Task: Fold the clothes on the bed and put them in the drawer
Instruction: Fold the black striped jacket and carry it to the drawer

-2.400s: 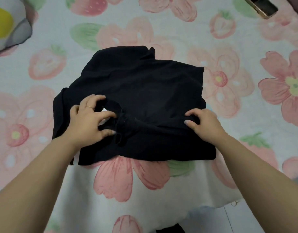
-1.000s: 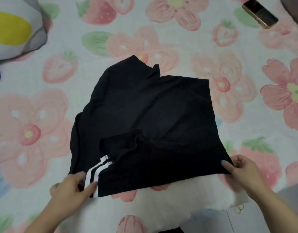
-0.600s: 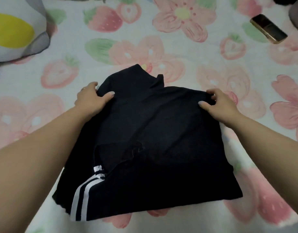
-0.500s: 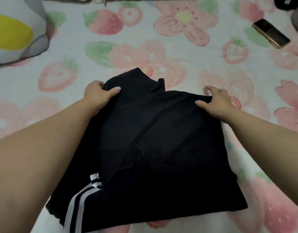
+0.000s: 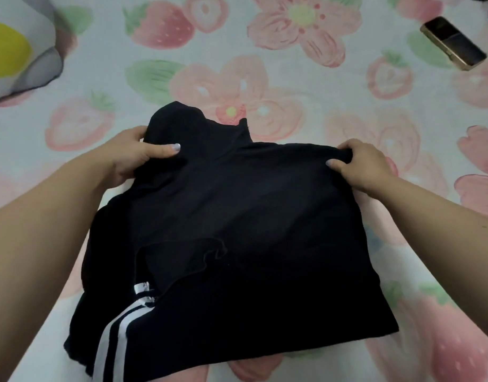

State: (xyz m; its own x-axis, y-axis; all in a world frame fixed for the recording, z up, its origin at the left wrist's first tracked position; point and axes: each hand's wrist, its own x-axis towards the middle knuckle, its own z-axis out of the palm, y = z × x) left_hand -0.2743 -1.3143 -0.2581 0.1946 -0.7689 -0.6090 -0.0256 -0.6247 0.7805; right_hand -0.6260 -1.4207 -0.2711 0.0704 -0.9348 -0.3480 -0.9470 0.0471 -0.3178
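Note:
A black garment (image 5: 237, 216) with two white stripes at its near left corner lies partly folded on the flower-and-strawberry bed sheet (image 5: 265, 78). My left hand (image 5: 132, 154) grips its far left corner, thumb on top and fingers under the cloth. At the far right corner, my right hand (image 5: 358, 164) pinches the fabric, which bunches up there. Both far corners are slightly lifted. No drawer is in view.
A gold-edged phone (image 5: 453, 42) lies on the sheet at the far right. A white, grey and yellow plush pillow (image 5: 14, 48) sits at the far left. A dark object shows at the top right corner.
My hands went from the garment's near corners to its far corners and now grip them. Since half a second ago the far edge has bunched and lifted a little.

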